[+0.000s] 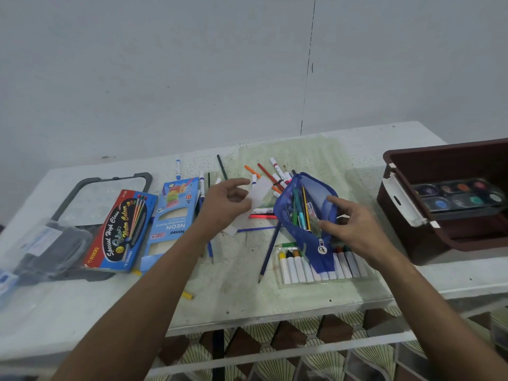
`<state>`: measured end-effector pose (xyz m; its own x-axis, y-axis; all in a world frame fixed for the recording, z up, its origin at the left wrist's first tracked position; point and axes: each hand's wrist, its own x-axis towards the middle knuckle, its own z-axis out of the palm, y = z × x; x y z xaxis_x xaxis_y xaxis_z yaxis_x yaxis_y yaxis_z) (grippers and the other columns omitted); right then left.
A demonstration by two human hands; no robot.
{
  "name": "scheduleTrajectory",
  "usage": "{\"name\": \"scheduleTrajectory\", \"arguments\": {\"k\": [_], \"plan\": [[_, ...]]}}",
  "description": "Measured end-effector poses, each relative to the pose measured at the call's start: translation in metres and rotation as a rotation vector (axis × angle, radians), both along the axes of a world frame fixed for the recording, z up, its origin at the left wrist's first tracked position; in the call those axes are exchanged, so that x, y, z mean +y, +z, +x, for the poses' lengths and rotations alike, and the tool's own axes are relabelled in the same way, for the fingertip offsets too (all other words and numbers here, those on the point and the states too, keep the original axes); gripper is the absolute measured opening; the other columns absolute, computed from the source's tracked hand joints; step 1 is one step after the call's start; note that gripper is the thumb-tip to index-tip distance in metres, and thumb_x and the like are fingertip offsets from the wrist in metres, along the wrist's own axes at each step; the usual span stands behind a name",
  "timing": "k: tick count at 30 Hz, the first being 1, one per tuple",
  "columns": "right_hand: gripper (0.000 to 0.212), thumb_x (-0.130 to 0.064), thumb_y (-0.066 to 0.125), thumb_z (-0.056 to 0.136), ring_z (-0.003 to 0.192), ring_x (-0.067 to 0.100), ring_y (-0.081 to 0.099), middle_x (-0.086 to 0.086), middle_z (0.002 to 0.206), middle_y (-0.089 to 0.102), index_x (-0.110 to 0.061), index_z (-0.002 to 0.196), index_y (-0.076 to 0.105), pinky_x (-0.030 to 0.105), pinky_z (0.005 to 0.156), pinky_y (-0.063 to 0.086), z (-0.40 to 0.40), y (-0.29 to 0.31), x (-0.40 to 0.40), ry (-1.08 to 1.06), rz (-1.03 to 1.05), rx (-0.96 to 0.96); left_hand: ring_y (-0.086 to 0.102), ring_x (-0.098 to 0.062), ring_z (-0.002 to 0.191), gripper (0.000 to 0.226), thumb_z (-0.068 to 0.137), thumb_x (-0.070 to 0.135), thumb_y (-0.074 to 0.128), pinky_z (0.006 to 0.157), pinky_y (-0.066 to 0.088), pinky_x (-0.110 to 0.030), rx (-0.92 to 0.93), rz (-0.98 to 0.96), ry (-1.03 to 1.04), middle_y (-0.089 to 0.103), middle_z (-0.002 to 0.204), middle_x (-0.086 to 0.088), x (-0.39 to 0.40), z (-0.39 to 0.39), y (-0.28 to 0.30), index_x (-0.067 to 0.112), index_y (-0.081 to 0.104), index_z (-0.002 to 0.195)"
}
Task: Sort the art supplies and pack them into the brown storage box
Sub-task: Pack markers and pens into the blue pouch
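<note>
My right hand (354,229) grips the open rim of a blue mesh pencil pouch (308,213), thumb inside the mouth; pens and pencils stand in it. My left hand (225,204) hovers over the table with loosely curved fingers holding nothing, next to a white translucent slip (261,192). Loose markers and pencils (270,176) lie scattered behind the hands. A clear pack of white-barrelled crayons (294,270) lies partly under the pouch. The brown storage box (428,243) stands at the right with a watercolour palette (461,196) inside.
Left of my arm lie a blue neon coloured-pencil box (176,218) and a red-and-blue water colour box (121,232). A grey-framed clear lid (107,199) and clear plastic container (46,248) sit far left. A dark blue pencil (268,251) and yellow crayon (188,295) lie near the front edge.
</note>
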<state>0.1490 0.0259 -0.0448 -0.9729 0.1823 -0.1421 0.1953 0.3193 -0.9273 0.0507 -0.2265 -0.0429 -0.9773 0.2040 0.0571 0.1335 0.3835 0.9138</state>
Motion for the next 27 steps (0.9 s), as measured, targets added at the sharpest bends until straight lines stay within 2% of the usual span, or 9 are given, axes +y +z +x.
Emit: {"name": "scheduleTrajectory", "arguments": {"k": [2, 4, 7, 10, 16, 20, 21, 24, 27], "plan": [[0.067, -0.019, 0.075, 0.079, 0.096, 0.019, 0.064, 0.0, 0.111, 0.058, -0.017, 0.139, 0.045, 0.042, 0.067, 0.061, 0.001, 0.001, -0.001, 0.002, -0.024, -0.003, 0.068, -0.012, 0.081, 0.034, 0.081, 0.009, 0.07, 0.076, 0.057, -0.035, -0.024, 0.091, 0.055, 0.069, 0.087, 0.004, -0.005, -0.003, 0.005, 0.032, 0.065, 0.106], [0.066, -0.018, 0.074, 0.08, 0.094, 0.017, 0.064, -0.002, 0.108, 0.059, -0.018, 0.139, 0.045, 0.038, 0.063, 0.061, 0.001, 0.002, -0.001, 0.005, -0.046, -0.003, 0.07, -0.024, 0.086, 0.034, 0.083, 0.006, 0.066, 0.079, 0.058, -0.042, -0.018, 0.197, 0.103, 0.071, 0.094, -0.004, -0.011, -0.006, 0.012, 0.03, 0.065, 0.108], [0.068, -0.017, 0.075, 0.08, 0.093, 0.013, 0.065, -0.004, 0.111, 0.06, -0.02, 0.14, 0.044, 0.034, 0.061, 0.06, 0.0, 0.003, -0.004, 0.013, -0.084, 0.008, 0.072, -0.023, 0.069, 0.037, 0.089, -0.002, 0.055, 0.061, 0.059, -0.035, 0.034, 0.252, 0.184, 0.068, 0.091, -0.003, -0.021, -0.009, 0.028, 0.019, 0.057, 0.119], [0.069, -0.009, 0.075, 0.079, 0.093, 0.013, 0.067, -0.003, 0.113, 0.064, -0.016, 0.14, 0.045, 0.032, 0.071, 0.06, -0.004, 0.004, -0.01, 0.029, -0.09, 0.055, 0.067, -0.015, 0.057, 0.039, 0.091, 0.004, 0.048, 0.052, 0.055, -0.032, 0.083, 0.112, 0.296, 0.061, 0.089, 0.0, -0.038, -0.014, 0.038, 0.019, 0.051, 0.126], [0.067, 0.002, 0.073, 0.077, 0.078, 0.001, 0.067, -0.015, 0.097, 0.064, -0.019, 0.137, 0.049, 0.031, 0.077, 0.059, -0.014, 0.011, -0.025, 0.105, -0.117, 0.162, 0.057, -0.012, 0.062, 0.037, 0.09, 0.016, 0.051, 0.063, 0.046, -0.028, 0.046, -0.069, 0.356, 0.059, 0.087, -0.003, -0.067, -0.018, 0.03, 0.018, 0.052, 0.127], [0.071, 0.001, 0.074, 0.077, 0.083, 0.014, 0.067, -0.01, 0.099, 0.068, -0.029, 0.134, 0.047, 0.043, 0.082, 0.058, -0.024, 0.012, -0.03, 0.126, -0.141, 0.218, 0.056, -0.018, 0.09, 0.049, 0.086, 0.035, 0.064, 0.078, 0.043, -0.032, -0.027, -0.133, 0.365, 0.057, 0.1, -0.001, -0.073, -0.017, 0.021, 0.014, 0.055, 0.129], [0.07, 0.002, 0.074, 0.077, 0.087, 0.018, 0.068, -0.008, 0.103, 0.069, -0.032, 0.132, 0.048, 0.044, 0.083, 0.057, -0.024, 0.012, -0.03, 0.133, -0.164, 0.23, 0.054, -0.018, 0.093, 0.05, 0.085, 0.036, 0.066, 0.08, 0.042, -0.032, -0.022, -0.203, 0.368, 0.056, 0.1, -0.001, -0.074, -0.016, 0.02, 0.013, 0.055, 0.128], [0.069, 0.005, 0.072, 0.077, 0.096, 0.022, 0.07, -0.002, 0.109, 0.07, -0.031, 0.131, 0.048, 0.038, 0.081, 0.058, -0.022, 0.004, -0.029, 0.137, -0.242, 0.216, 0.054, -0.021, 0.082, 0.044, 0.085, 0.022, 0.065, 0.076, 0.043, -0.03, 0.012, -0.367, 0.342, 0.058, 0.086, -0.004, -0.077, -0.015, 0.013, 0.003, 0.057, 0.124], [0.071, 0.0, 0.075, 0.077, 0.096, 0.019, 0.07, -0.001, 0.109, 0.071, -0.015, 0.14, 0.046, 0.041, 0.084, 0.057, -0.019, -0.009, -0.025, 0.096, -0.231, 0.144, 0.059, -0.024, 0.09, 0.04, 0.087, 0.017, 0.06, 0.077, 0.044, -0.028, -0.01, -0.488, 0.319, 0.063, 0.103, -0.013, -0.078, -0.018, 0.005, 0.006, 0.058, 0.126]]}}
